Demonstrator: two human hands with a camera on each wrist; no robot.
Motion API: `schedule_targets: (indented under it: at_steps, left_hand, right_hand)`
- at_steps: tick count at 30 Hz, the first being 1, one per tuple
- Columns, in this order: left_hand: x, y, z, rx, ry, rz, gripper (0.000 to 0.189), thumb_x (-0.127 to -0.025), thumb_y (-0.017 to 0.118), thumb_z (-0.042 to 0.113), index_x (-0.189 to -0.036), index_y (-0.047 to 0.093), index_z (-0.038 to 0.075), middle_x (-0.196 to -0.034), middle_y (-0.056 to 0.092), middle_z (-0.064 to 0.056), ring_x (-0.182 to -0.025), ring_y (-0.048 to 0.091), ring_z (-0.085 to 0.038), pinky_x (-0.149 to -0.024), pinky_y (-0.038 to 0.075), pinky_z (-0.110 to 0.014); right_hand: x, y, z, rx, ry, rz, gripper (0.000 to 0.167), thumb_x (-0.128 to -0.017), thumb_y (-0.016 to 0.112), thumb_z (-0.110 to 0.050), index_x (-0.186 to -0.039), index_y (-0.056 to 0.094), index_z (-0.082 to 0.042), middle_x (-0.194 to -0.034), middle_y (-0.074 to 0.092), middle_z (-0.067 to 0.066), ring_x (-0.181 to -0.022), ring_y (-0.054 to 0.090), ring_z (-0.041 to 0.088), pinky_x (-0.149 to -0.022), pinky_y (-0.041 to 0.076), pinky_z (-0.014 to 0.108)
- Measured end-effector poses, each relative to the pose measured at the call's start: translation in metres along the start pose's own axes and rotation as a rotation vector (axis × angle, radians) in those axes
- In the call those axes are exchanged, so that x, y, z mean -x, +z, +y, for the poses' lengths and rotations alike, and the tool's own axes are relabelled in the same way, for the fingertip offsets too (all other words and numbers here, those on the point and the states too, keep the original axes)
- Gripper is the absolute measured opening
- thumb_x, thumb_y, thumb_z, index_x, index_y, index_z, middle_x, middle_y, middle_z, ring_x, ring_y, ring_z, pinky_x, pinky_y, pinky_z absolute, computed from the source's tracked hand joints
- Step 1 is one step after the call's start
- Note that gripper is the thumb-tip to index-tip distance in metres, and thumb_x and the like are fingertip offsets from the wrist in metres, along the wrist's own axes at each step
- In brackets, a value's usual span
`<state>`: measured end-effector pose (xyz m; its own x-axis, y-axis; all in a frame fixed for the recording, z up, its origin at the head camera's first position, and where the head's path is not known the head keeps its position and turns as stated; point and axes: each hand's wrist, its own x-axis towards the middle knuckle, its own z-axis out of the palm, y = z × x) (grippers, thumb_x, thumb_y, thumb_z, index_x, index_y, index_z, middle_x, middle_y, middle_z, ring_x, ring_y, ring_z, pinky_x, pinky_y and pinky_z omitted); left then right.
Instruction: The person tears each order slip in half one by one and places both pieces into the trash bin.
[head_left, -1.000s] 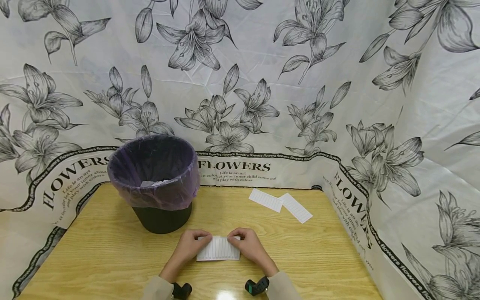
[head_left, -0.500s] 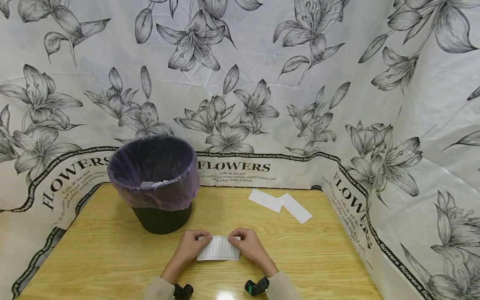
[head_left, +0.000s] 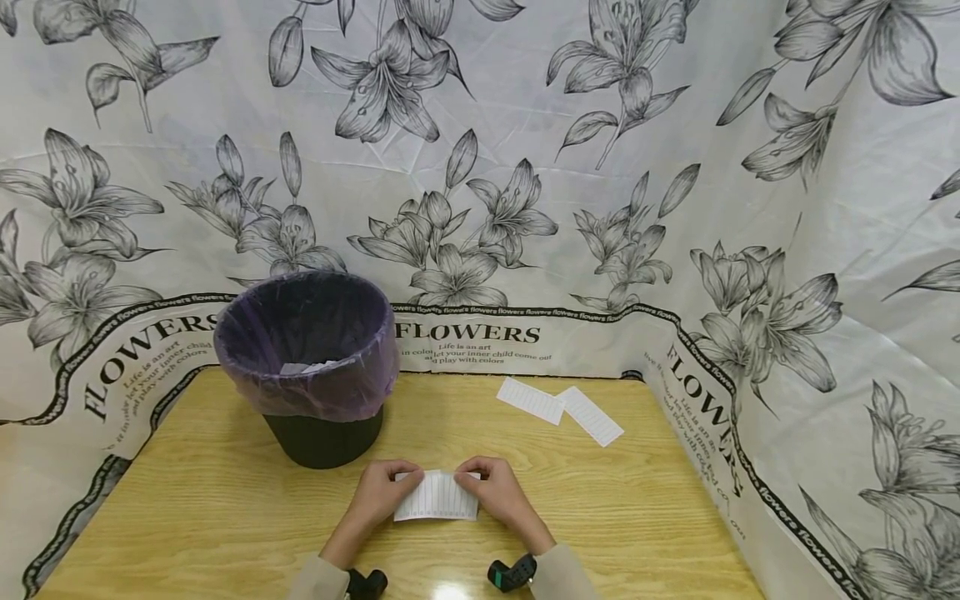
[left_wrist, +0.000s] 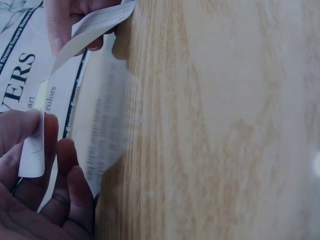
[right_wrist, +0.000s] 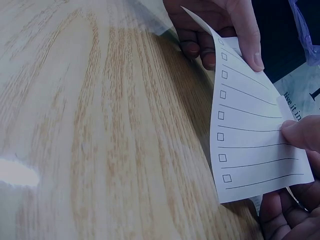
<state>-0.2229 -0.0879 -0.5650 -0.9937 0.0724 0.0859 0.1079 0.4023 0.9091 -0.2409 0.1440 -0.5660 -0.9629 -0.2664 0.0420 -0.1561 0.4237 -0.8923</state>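
Observation:
A white checklist slip (head_left: 437, 502) with ruled lines and small square boxes is held up over the wooden table. My left hand (head_left: 381, 490) pinches its upper edge on the left, and my right hand (head_left: 493, 492) pinches the same edge on the right. The thumbs lie on the near face, the fingers behind. Seen from the right wrist, the slip (right_wrist: 250, 130) bows in a curve, and a small pale tab (right_wrist: 286, 106) shows at its edge between the thumbs. From the left wrist, the slip (left_wrist: 85, 37) appears nearly edge-on. Parts of the fingers are hidden behind the paper.
A black bin (head_left: 322, 440) with a purple liner (head_left: 315, 396) stands at the left back, with white paper (head_left: 307, 367) inside. Two more lined slips lie touching or overlapping at the back right, a left one (head_left: 531, 401) and a right one (head_left: 592, 416). Flower-printed cloth surrounds the table (head_left: 637, 517).
The slip's lower edge bows slightly more than before. Both hands keep their grip and stay almost in place.

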Motion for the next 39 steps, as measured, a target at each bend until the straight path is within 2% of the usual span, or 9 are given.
schedule_targets:
  at_steps: [13,22,24,28,31,36,39]
  left_hand:
    - [0.0007,0.0022,0.0001,0.015,-0.043,0.025,0.013,-0.093,0.076,0.019,-0.096,0.081,0.008,-0.097,0.077,-0.005,-0.083,0.063,-0.011,-0.069,0.05,-0.022]
    - [0.0026,0.0035,0.0019,0.014,-0.073,0.036,0.02,-0.094,0.076,0.023,-0.102,0.081,0.006,-0.107,0.077,-0.01,-0.098,0.068,-0.018,-0.08,0.055,-0.031]
    - [0.0029,0.0036,0.0019,0.014,-0.074,0.039,0.02,-0.094,0.076,0.023,-0.102,0.081,0.005,-0.107,0.077,-0.01,-0.095,0.067,-0.016,-0.078,0.054,-0.028]
    - [0.0039,0.0031,0.0011,0.074,-0.1,0.038,0.021,-0.095,0.074,0.021,-0.104,0.08,0.003,-0.105,0.076,-0.011,-0.076,0.06,-0.012,-0.063,0.05,-0.024]
    - [0.0046,0.0022,0.0001,0.113,-0.116,0.037,0.02,-0.096,0.074,0.02,-0.104,0.079,0.002,-0.105,0.075,-0.011,-0.071,0.056,-0.012,-0.059,0.048,-0.023]
    - [0.005,0.0009,-0.0018,0.102,-0.101,0.038,0.019,-0.096,0.074,0.02,-0.104,0.08,0.004,-0.109,0.075,-0.011,-0.081,0.058,-0.013,-0.066,0.049,-0.023]
    - [0.005,0.0005,-0.0025,0.093,-0.093,0.037,0.018,-0.096,0.073,0.02,-0.104,0.08,0.005,-0.111,0.076,-0.011,-0.092,0.063,-0.016,-0.075,0.051,-0.025]
  right_hand:
    - [-0.0004,0.0011,0.0008,-0.011,0.001,0.0,0.014,-0.099,0.069,-0.019,-0.096,0.078,-0.01,-0.096,0.074,0.002,-0.083,0.059,0.011,-0.072,0.048,0.023]
    - [-0.0004,0.0018,0.0017,-0.009,0.001,0.005,0.014,-0.099,0.07,-0.02,-0.096,0.079,-0.009,-0.096,0.074,0.002,-0.083,0.06,0.01,-0.072,0.048,0.022]
    - [0.0,0.0018,0.0017,-0.015,0.001,0.005,0.014,-0.099,0.07,-0.02,-0.097,0.079,-0.009,-0.096,0.074,0.002,-0.083,0.059,0.009,-0.072,0.048,0.022]
    - [0.001,0.0017,0.0024,-0.055,0.007,0.016,0.016,-0.099,0.07,-0.018,-0.099,0.077,-0.004,-0.094,0.074,0.006,-0.081,0.061,0.007,-0.071,0.05,0.021]
    - [0.0022,0.001,0.0025,-0.106,0.021,0.025,0.018,-0.099,0.069,-0.017,-0.102,0.076,-0.001,-0.094,0.074,0.01,-0.081,0.063,0.008,-0.07,0.052,0.021]
    - [0.0031,0.0,0.0034,-0.142,0.032,0.033,0.021,-0.1,0.068,-0.017,-0.105,0.075,0.001,-0.095,0.073,0.011,-0.08,0.062,0.009,-0.069,0.051,0.022]
    - [0.0023,-0.0005,0.0048,-0.133,0.042,0.035,0.019,-0.099,0.069,-0.017,-0.105,0.075,0.0,-0.093,0.072,0.009,-0.078,0.06,0.007,-0.069,0.05,0.021]
